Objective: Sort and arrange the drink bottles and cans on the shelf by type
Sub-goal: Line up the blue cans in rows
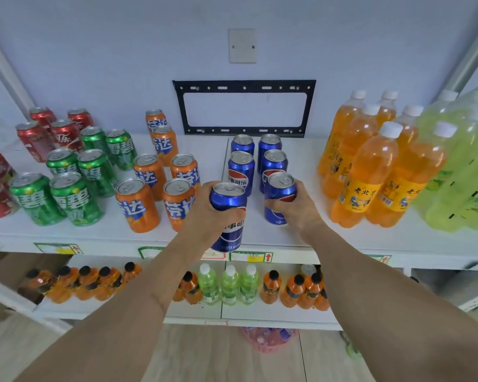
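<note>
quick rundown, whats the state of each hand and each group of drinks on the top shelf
left hand: grips a blue can at the shelf's front edge
right hand: grips another blue can, upright on the shelf
four other blue cans: upright, two rows
orange cans: upright, grouped
green cans: upright, grouped
orange bottles: upright, capped

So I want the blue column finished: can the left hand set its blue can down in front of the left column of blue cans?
Probably yes. The left hand grips a blue can just above the shelf; nothing stands there.
</note>
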Action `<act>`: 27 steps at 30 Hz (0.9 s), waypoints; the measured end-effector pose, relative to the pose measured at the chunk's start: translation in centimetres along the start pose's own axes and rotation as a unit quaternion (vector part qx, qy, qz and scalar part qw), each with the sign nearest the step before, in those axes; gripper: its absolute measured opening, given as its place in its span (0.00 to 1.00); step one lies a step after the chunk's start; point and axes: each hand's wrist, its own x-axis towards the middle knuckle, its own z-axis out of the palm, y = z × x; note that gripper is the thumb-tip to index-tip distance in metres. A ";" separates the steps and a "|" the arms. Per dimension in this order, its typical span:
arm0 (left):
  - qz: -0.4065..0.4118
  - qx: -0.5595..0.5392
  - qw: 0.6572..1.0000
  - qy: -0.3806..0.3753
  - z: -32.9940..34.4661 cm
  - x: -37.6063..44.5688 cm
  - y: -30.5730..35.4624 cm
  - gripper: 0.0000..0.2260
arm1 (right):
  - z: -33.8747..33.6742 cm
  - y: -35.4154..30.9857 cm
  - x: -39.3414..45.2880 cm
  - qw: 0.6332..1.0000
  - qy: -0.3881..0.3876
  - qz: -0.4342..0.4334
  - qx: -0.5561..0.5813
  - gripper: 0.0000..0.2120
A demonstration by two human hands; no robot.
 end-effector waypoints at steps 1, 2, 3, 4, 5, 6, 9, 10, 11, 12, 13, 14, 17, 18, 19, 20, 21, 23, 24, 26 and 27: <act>0.004 0.005 1.000 -0.005 0.1 0.2 0.1 0.25 | -0.1 0.0 -0.1 1.000 -0.006 0.005 -0.006 0.35; 0.010 0.013 1.000 -0.011 0.2 0.5 0.2 0.24 | -0.3 0.1 -0.2 1.000 -0.016 0.011 -0.017 0.37; 0.018 0.021 0.999 -0.018 0.4 0.7 0.3 0.24 | -0.5 0.2 -0.5 0.999 -0.026 0.018 -0.034 0.40; 0.026 0.030 0.999 -0.024 0.5 1.0 0.3 0.25 | -0.6 0.5 -0.7 0.997 -0.028 0.031 -0.065 0.42; 0.033 0.038 0.998 -0.029 0.6 1.3 0.4 0.26 | -0.7 0.7 -1.1 0.992 -0.016 0.049 -0.117 0.44; 0.036 0.047 0.998 -0.037 0.7 1.5 0.5 0.27 | -0.9 0.8 -1.5 0.980 0.007 0.072 -0.188 0.44; 0.038 0.061 0.996 -0.057 1.0 2.5 0.5 0.27 | -1.1 0.6 -3.9 0.894 0.078 0.072 -0.436 0.26; 0.037 0.063 0.995 -0.063 1.1 2.9 0.5 0.27 | -1.1 0.4 -4.7 0.857 0.077 0.033 -0.509 0.18; 0.033 0.069 0.995 -0.069 1.2 3.4 0.3 0.27 | -0.9 0.4 -5.4 0.823 0.064 -0.012 -0.564 0.13; 0.030 0.077 0.994 -0.074 1.3 3.8 0.2 0.27 | -0.7 0.4 -6.1 0.796 0.045 -0.056 -0.601 0.11; 0.025 0.083 0.993 -0.075 1.4 4.1 0.0 0.28 | -0.5 0.5 -6.7 0.779 0.027 -0.086 -0.620 0.11; 0.021 0.087 0.993 -0.076 1.5 4.5 -0.2 0.28 | -0.3 0.6 -7.0 0.769 0.014 -0.105 -0.631 0.11; 0.023 0.089 0.992 -0.082 1.8 5.2 -0.9 0.28 | -0.2 1.4 -7.5 0.746 -0.004 -0.154 -0.648 0.11; 0.025 0.090 0.992 -0.082 1.8 5.4 -1.1 0.28 | -0.2 1.6 -7.4 0.742 -0.008 -0.164 -0.650 0.12; 0.025 0.089 0.992 -0.081 1.9 5.6 -1.2 0.28 | -0.3 1.7 -7.4 0.742 -0.008 -0.169 -0.649 0.12; 0.023 0.087 0.993 -0.081 1.9 5.8 -1.3 0.28 | -0.4 1.8 -7.3 0.742 -0.007 -0.172 -0.648 0.12; 0.018 0.083 0.993 -0.080 1.9 6.0 -1.4 0.28 | -0.5 1.9 -7.3 0.742 -0.007 -0.176 -0.646 0.12; 0.006 0.078 0.994 -0.081 1.9 6.3 -1.5 0.29 | -0.7 1.8 -7.3 0.743 -0.011 -0.183 -0.644 0.12; 0.001 0.076 0.994 -0.082 1.9 6.4 -1.6 0.30 | -0.7 1.8 -7.3 0.743 -0.012 -0.188 -0.642 0.12; -0.007 0.071 0.994 -0.082 1.9 6.5 -1.6 0.30 | -0.6 1.7 -7.2 0.747 -0.012 -0.198 -0.635 0.10; -0.009 0.069 0.994 -0.083 1.9 6.5 -1.6 0.30 | -0.5 1.4 -7.1 0.748 -0.010 -0.202 -0.632 0.10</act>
